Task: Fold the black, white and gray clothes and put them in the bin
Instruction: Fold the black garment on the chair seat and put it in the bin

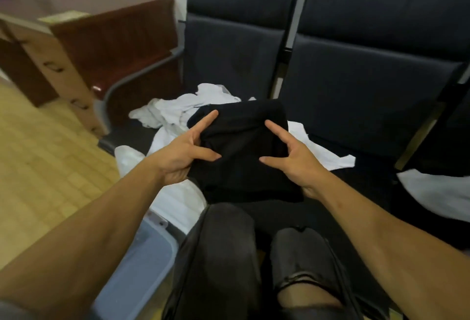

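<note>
Black folded garment is up in front of the person, held above their knees, one hand on each side edge. Left hand has the thumb and index finger lying straight on top of the cloth, with the other fingers tucked under it, so it's pinched between them. Right hand mirrors that on the other edge. Behind it, a heap of white clothes sits crumpled on the dark seat, and another white piece lies on the seat off to the right. Down at lower left there's the clear plastic bin on the wood floor, just beside the person's leg in dark trousers
</note>
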{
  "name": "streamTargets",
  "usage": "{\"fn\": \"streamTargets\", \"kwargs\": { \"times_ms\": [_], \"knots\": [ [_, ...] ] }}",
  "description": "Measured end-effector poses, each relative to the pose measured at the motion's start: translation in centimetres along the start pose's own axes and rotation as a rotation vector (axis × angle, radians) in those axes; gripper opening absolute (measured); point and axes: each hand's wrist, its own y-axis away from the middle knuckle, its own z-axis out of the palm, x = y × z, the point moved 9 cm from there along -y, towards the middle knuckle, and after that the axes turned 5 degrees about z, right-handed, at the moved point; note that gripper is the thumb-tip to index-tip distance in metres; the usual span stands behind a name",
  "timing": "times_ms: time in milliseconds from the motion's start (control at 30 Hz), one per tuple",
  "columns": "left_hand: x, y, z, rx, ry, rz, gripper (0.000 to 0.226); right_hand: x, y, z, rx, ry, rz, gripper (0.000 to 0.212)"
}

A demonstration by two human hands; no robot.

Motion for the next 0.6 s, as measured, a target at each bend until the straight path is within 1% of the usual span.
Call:
{"fn": "streamTargets", "kwargs": {
  "times_ms": [67, 200, 267, 333, 433, 600],
  "knots": [
    [-0.1, 0.8, -1.9, 0.073, -0.013, -0.028, 0.095, 0.0, -1.5, 2.1, -0.089, -0.006, -0.006, 0.083],
    [0.4, 2.6, -4.5, 0.228, -0.053, 0.004, 0.102, -0.3, -3.6, 5.5, -0.221, 0.009, -0.003, 0.091],
    [0.7, 3.9, -5.3, 0.283, -0.109, 0.010, 0.105, -0.9, -4.4, 7.2, -0.293, 0.052, -0.024, 0.096],
    [0.9, 5.4, -6.4, 0.303, -0.206, -0.004, 0.110, -1.9, -4.8, 9.0, -0.360, 0.078, -0.056, 0.101],
    [1.3, 8.5, -9.0, 0.384, -0.302, -0.009, 0.115, -3.5, -4.9, 12.7, -0.478, 0.135, -0.101, 0.106],
    [0.1, 14.3, -14.0, 0.530, -0.320, -0.010, 0.117, -4.4, -4.1, 20.5, -0.631, 0.246, -0.160, 0.107]
  ]
}}
